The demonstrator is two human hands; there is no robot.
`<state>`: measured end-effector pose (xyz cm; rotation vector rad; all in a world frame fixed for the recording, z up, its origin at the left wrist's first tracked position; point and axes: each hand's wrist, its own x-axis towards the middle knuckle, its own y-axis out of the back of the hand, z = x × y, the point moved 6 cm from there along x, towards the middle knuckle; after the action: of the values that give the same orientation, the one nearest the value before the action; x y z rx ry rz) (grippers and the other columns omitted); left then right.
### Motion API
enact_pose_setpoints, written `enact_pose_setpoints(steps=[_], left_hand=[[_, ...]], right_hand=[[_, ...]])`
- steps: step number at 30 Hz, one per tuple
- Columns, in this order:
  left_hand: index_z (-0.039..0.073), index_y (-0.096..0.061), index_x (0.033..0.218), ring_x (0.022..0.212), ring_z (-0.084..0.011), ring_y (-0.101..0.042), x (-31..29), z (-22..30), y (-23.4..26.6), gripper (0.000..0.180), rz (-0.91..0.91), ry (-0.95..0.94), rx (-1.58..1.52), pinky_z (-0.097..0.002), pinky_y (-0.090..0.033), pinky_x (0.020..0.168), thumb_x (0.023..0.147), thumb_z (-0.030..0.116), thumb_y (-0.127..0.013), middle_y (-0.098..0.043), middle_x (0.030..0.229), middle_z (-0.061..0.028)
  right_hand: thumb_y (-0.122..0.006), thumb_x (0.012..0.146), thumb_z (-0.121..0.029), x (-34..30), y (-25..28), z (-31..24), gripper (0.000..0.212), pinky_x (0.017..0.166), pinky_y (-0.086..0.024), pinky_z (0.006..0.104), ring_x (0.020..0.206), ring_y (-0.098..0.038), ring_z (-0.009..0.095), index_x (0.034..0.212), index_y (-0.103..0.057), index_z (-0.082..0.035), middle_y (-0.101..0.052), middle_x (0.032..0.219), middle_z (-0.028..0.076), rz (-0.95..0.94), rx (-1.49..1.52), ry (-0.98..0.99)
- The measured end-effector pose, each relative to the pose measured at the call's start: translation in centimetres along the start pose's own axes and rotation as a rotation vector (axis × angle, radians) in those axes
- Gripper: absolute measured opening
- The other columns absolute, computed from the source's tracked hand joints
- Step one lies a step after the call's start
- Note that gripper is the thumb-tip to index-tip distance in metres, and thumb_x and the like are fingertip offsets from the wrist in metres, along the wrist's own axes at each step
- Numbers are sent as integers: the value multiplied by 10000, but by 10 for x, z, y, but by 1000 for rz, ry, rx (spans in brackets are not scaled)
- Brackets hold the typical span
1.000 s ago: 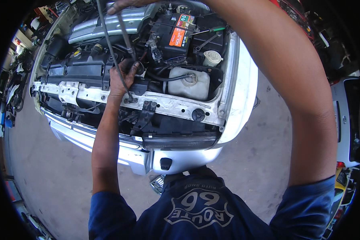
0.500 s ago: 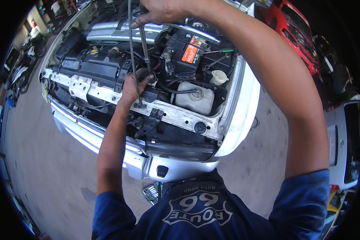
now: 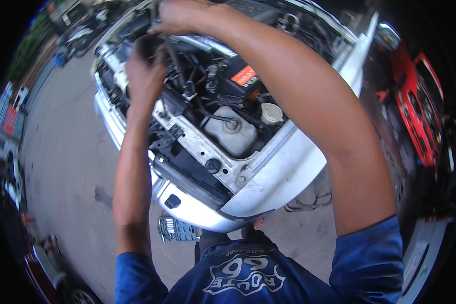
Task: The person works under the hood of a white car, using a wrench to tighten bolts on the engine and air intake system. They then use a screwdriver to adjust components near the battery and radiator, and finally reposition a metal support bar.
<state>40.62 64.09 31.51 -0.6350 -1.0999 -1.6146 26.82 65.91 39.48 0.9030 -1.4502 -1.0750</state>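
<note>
Left hand (image 3: 145,73) has cleared the bar's (image 3: 174,61) lower end.

Grey floor (image 3: 71,152) stretched away at nine o'clock. At ten, a pale motorcycle (image 3: 81,34) showed blurred, with greenery (image 3: 23,54) farther toward the rim. A bright red car (image 3: 415,109) stood between two and three o'clock. At four, a silver vehicle (image 3: 428,248) sat near the rim, its details unclear. A tool case (image 3: 190,234) lay at seven o'clock, and a wheel (image 3: 80,296) showed farther out between seven and eight.
</note>
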Motion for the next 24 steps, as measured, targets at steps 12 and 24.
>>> enact_pose_setpoints(steps=[12,24], left_hand=[[-15,-512,1362,1067,-427,-691,34,27,-25,475,-167,303,132,-464,-534,930,978,241,-627,-705,1144,-278],[2,-655,1110,1009,-297,-709,74,77,-64,253,-424,-143,515,-403,-546,878,889,99,-734,-713,1054,-176]], right_hand=[[-687,927,-467,7,16,21,560,1001,-499,474,1157,-657,367,1292,-641,-46,-702,1203,198,92,20,428],[-614,995,-408,-157,67,207,476,977,-530,447,1121,-679,337,1341,-628,-82,-716,1156,186,51,108,449]])
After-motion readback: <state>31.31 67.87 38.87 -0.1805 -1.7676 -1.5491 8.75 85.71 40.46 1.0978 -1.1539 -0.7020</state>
